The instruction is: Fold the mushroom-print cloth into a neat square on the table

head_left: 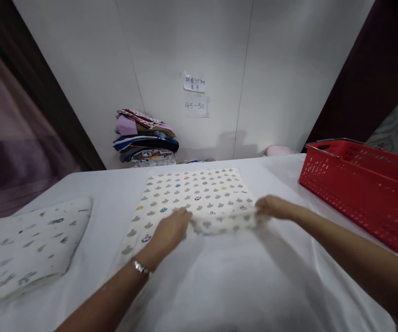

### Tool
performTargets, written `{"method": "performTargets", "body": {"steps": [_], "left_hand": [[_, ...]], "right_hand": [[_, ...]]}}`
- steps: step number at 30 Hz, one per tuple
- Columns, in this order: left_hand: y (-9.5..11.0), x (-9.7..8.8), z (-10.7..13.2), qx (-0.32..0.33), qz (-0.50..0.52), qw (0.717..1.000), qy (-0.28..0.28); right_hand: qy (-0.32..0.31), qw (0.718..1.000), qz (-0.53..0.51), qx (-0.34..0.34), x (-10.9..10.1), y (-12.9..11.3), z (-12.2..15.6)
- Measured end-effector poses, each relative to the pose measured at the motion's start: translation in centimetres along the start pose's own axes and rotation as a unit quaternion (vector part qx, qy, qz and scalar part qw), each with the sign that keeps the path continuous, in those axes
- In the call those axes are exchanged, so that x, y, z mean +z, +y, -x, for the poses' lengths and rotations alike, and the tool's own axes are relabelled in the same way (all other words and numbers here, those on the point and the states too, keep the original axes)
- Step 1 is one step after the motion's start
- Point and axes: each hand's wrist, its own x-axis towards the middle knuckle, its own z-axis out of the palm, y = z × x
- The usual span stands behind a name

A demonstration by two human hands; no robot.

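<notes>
A white cloth (192,186) printed with small grey and coloured motifs lies spread on a white-covered table (233,286). Its near edge is lifted and turned back, blurred by motion, between my two hands. My left hand (173,228), with a silver bracelet at the wrist, is closed on the left part of that edge. At the right end, my right hand (271,206) pinches the same edge. The fingertips of both hands are partly hidden by blur. Further left rests a folded white cloth (36,249) with scattered grey prints.
A red perforated basket (354,193) with a metal handle stands at the right. Against the back wall, a stack of folded fabrics (146,138) sits beyond the table's far edge. Two paper notes (197,106) hang on the wall. Something pink (280,150) shows behind the far edge.
</notes>
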Motion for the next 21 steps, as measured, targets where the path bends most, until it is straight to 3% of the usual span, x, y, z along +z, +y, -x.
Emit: {"method": "performTargets", "body": {"steps": [1, 3, 4, 6, 9, 15, 18, 21], "left_hand": [[-0.3, -1.7, -1.0, -0.009, -0.023, 0.999, 0.027], [-0.4, -4.5, -2.0, -0.026, -0.056, 0.994, 0.09], [-0.3, -5.5, -2.0, -0.034, -0.066, 0.99, 0.117], [0.1, -6.3, -1.2, -0.033, -0.07, 0.987, 0.143], [1.2, -4.0, 1.4, 0.024, -0.045, 0.993, 0.108], [4.4, 5.4, 5.7, 0.161, -0.014, 0.987, -0.013], [5.2, 7.9, 6.6, 0.181, -0.021, 0.983, -0.029], [5.2, 8.5, 6.9, 0.171, -0.022, 0.985, -0.019]], "right_hand": [[0.1, 0.994, 0.045, 0.0, -2.1, 0.4, -1.0], [0.289, 0.948, 0.133, -0.009, -5.5, 1.1, -1.8], [0.355, 0.921, 0.16, -0.014, -6.4, 1.2, -1.7], [0.41, 0.892, 0.187, -0.029, -6.5, 1.2, -0.4], [0.374, 0.909, 0.173, -0.064, -2.7, 0.9, 2.6], [0.28, 0.949, 0.105, -0.094, 7.1, 1.3, 8.1], [0.253, 0.959, 0.089, -0.094, 9.7, 1.3, 9.9], [0.269, 0.956, 0.086, -0.083, 10.5, 0.9, 10.9]]}}
